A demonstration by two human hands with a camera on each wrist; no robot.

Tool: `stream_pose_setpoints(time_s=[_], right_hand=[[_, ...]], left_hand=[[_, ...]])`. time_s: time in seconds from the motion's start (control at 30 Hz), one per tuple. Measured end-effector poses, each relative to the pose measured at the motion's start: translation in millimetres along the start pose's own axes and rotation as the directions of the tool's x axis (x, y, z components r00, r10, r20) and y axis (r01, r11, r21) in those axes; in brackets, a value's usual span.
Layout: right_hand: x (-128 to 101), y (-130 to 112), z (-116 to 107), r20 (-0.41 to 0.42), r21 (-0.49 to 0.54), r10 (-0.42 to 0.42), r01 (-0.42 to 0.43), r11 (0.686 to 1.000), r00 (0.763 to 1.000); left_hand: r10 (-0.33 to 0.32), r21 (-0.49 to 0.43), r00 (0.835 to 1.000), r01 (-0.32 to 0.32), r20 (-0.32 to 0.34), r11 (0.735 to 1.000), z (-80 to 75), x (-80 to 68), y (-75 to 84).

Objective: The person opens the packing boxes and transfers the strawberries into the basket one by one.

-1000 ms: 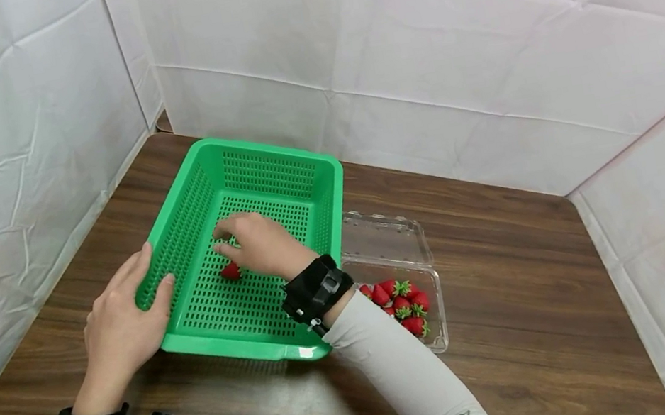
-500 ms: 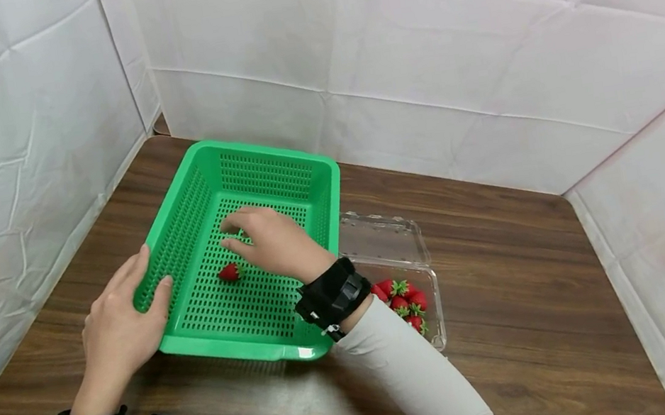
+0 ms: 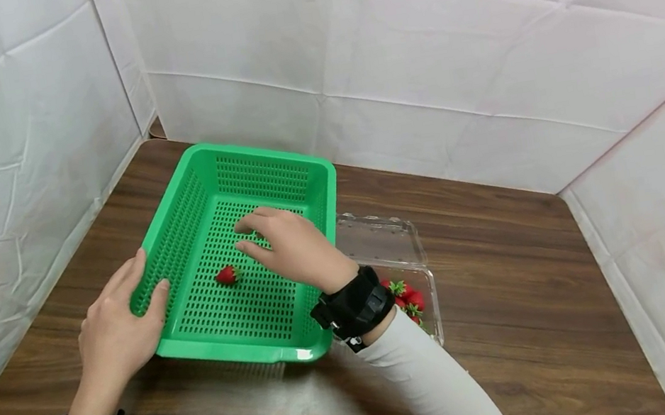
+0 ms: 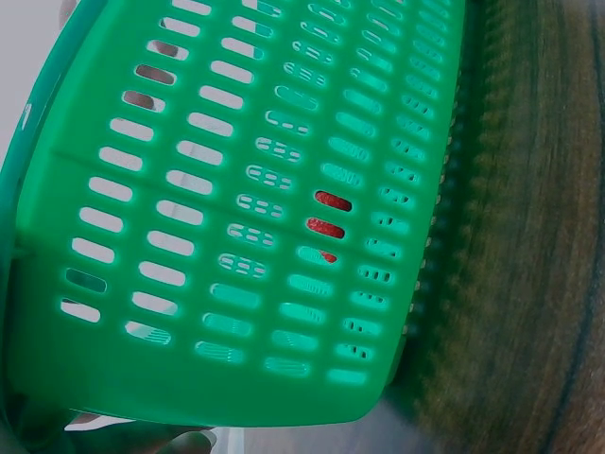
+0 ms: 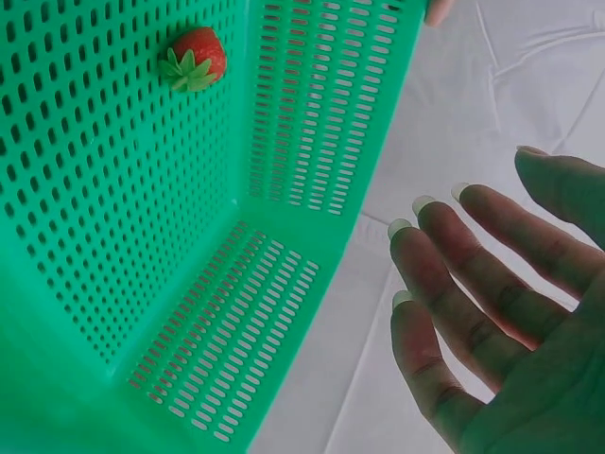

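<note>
Inside the green basket (image 3: 262,168), one strawberry (image 3: 226,275) lies loose on the perforated floor. Just beside it the right hand (image 3: 289,246) hovers, its grip slack and holding nothing. The left hand (image 3: 114,326) holds the basket's near-left wall, fingers straight against it, on the wooden desk (image 3: 517,323).

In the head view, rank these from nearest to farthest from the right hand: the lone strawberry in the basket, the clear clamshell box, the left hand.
1. Lone strawberry, on the basket floor just left of the right hand.
2. Clear clamshell box, to its right, outside the basket.
3. Left hand, on the basket's far left wall.
</note>
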State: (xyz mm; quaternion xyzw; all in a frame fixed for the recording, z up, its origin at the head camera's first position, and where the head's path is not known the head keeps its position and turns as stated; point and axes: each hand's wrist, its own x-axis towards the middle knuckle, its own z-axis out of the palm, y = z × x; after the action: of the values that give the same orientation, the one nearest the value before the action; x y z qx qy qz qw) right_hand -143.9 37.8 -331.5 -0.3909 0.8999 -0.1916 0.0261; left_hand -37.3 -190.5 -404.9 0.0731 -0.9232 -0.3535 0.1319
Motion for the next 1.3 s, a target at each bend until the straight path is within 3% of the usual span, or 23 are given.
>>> stream_pose_setpoints(time_s=[0.63, 1.3], right_hand=[[-30, 11, -13, -0.050, 0.019, 0.025, -0.024, 1.000, 0.998], [-68, 27, -18, -0.102, -0.050, 0.038, -0.044, 0.998, 0.994]], left_hand=[[0.001, -0.005, 1.000, -0.001, 0.002, 1.000, 1.7, 3.0, 0.0], [0.011, 0.001, 1.000, -0.011, 0.004, 1.000, 2.8, 4.9, -1.5]])
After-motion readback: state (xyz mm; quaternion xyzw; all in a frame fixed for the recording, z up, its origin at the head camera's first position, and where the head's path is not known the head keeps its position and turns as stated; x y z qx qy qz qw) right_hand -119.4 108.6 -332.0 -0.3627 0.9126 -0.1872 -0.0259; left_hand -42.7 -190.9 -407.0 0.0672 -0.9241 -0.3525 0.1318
